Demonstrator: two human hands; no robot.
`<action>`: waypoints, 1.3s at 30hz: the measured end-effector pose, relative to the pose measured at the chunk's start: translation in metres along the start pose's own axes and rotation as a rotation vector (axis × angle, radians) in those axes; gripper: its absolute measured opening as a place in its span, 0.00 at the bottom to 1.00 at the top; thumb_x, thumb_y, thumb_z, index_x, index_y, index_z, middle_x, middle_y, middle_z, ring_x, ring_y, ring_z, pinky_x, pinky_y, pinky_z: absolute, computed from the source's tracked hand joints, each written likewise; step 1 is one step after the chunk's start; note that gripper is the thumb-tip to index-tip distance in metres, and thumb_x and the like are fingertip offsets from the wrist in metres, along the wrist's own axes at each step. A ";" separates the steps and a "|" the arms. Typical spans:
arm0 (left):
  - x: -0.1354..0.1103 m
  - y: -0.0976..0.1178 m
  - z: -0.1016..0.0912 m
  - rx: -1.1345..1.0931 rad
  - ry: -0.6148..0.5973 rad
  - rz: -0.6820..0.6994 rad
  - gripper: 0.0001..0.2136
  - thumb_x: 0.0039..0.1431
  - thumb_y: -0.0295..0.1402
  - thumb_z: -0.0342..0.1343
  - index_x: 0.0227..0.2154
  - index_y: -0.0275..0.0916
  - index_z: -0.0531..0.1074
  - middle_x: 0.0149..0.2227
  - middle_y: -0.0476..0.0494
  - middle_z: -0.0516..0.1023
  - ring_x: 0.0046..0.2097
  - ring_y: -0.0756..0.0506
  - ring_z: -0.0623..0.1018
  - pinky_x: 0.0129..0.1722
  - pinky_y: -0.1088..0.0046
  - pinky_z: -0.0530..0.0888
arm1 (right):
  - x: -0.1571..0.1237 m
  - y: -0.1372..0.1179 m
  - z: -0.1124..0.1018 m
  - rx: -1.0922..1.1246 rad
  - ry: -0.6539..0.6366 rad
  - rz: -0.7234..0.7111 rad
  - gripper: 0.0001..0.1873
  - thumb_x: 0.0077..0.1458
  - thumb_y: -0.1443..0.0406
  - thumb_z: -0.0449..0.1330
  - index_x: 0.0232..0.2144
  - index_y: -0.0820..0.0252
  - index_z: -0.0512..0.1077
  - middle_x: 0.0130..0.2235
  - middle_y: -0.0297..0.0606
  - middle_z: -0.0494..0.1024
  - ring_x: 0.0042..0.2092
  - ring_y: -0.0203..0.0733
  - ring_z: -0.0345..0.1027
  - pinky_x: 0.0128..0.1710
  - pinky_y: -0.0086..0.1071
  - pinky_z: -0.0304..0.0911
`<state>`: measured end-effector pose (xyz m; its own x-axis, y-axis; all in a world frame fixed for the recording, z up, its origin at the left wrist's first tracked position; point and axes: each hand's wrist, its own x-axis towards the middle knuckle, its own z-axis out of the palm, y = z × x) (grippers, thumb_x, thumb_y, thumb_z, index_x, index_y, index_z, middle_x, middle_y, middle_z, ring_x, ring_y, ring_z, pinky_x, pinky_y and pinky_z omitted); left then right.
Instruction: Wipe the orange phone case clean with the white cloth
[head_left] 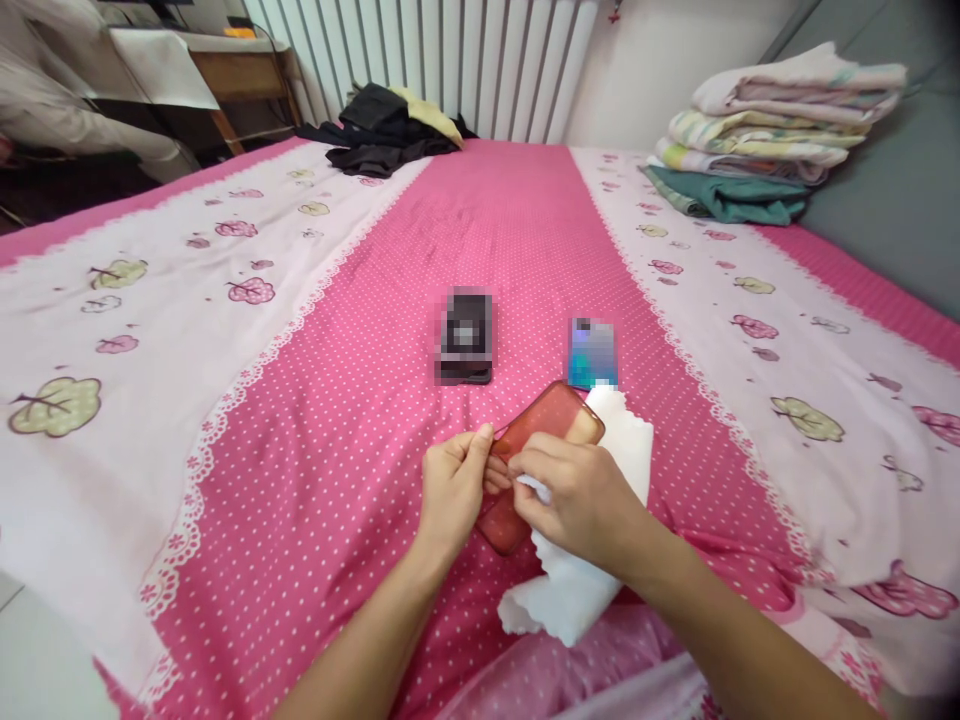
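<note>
A see-through reddish-brown phone case (544, 418) is tilted in front of me, above the bed. My left hand (459, 478) grips its left edge, thumb on the near face and fingers showing through from behind. In my right hand (574, 492) a white cloth (628, 455) is pinched, its bunched part pressed against or just over the case. The rest of the cloth drapes down behind and below the right wrist. Just beyond the case lies a blue-purple phone (592, 350), partly pixelated. Left of it rests a dark pixelated box-like object (466, 337), whose kind I cannot make out.
The bed has a pink dotted sheet (480, 220) with pale printed side bands. Dark folded clothes (382, 125) lie at the far left edge. A stack of folded cloths (765, 135) stands far right. A white radiator (427, 65) and a desk (225, 80) are behind.
</note>
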<state>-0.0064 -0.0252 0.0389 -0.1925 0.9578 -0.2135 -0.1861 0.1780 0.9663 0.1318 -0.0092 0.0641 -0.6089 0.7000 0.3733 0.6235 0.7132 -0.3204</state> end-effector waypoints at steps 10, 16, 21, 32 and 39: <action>-0.004 0.002 0.005 -0.018 -0.063 -0.022 0.22 0.51 0.49 0.56 0.15 0.35 0.69 0.12 0.50 0.68 0.15 0.54 0.67 0.17 0.80 0.64 | 0.004 0.001 0.003 0.190 0.139 0.060 0.08 0.52 0.72 0.54 0.27 0.61 0.73 0.28 0.38 0.75 0.30 0.38 0.70 0.31 0.29 0.63; -0.001 -0.001 0.001 -0.028 -0.056 -0.033 0.21 0.50 0.49 0.56 0.16 0.35 0.70 0.13 0.48 0.71 0.16 0.53 0.69 0.18 0.79 0.66 | 0.004 0.001 0.000 0.208 0.052 0.064 0.09 0.52 0.71 0.54 0.29 0.62 0.74 0.29 0.39 0.76 0.31 0.39 0.70 0.32 0.31 0.63; 0.005 0.001 -0.004 -0.045 0.070 -0.013 0.20 0.49 0.49 0.58 0.18 0.34 0.72 0.15 0.46 0.73 0.16 0.52 0.70 0.19 0.78 0.67 | 0.004 0.006 -0.014 0.258 -0.167 0.177 0.08 0.44 0.73 0.56 0.24 0.60 0.75 0.26 0.35 0.76 0.28 0.37 0.69 0.30 0.31 0.61; 0.008 0.003 -0.005 -0.107 0.089 0.014 0.17 0.53 0.43 0.56 0.20 0.33 0.72 0.16 0.47 0.73 0.17 0.54 0.69 0.19 0.80 0.65 | 0.012 0.012 -0.026 0.590 -0.050 0.580 0.02 0.44 0.68 0.59 0.22 0.60 0.72 0.26 0.33 0.77 0.30 0.37 0.69 0.32 0.29 0.61; 0.010 0.003 -0.006 -0.124 0.070 -0.040 0.18 0.51 0.45 0.57 0.20 0.33 0.73 0.16 0.47 0.73 0.17 0.54 0.69 0.19 0.80 0.64 | 0.011 0.013 -0.025 1.110 0.023 0.788 0.13 0.44 0.59 0.65 0.30 0.62 0.74 0.28 0.34 0.75 0.28 0.34 0.67 0.28 0.28 0.60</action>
<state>-0.0149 -0.0163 0.0388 -0.2489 0.9315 -0.2651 -0.3116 0.1821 0.9326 0.1454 0.0064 0.0853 -0.2622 0.9391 -0.2220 0.0724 -0.2102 -0.9750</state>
